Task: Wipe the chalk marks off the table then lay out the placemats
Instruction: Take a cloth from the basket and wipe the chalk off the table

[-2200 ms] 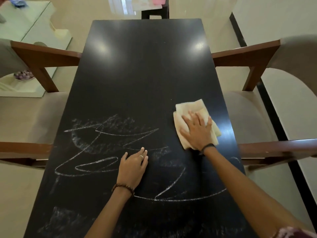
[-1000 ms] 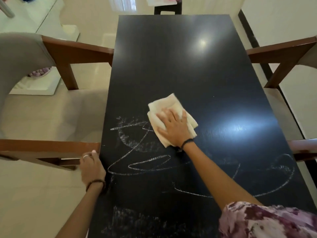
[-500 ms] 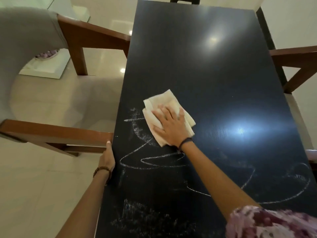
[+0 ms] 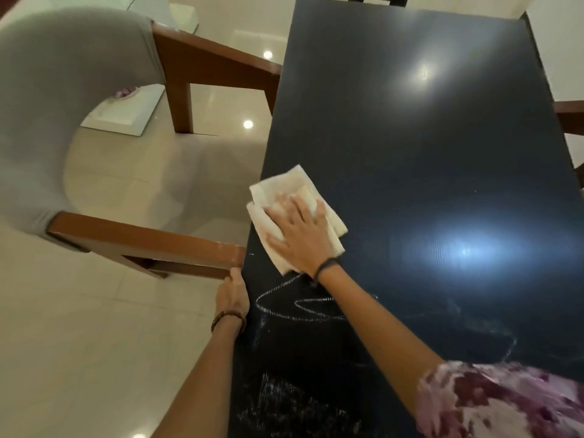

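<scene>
Head view: a folded cloth is pressed flat on the table at its left edge by the right hand, fingers straight and spread over it. The table's left edge is gripped by the left hand, fingers hidden below, just beside a chair arm. Chalk marks are seen near the wrists and toward the near end; placemats are out of view.

Head view, steeply down over table, near edge.
</scene>
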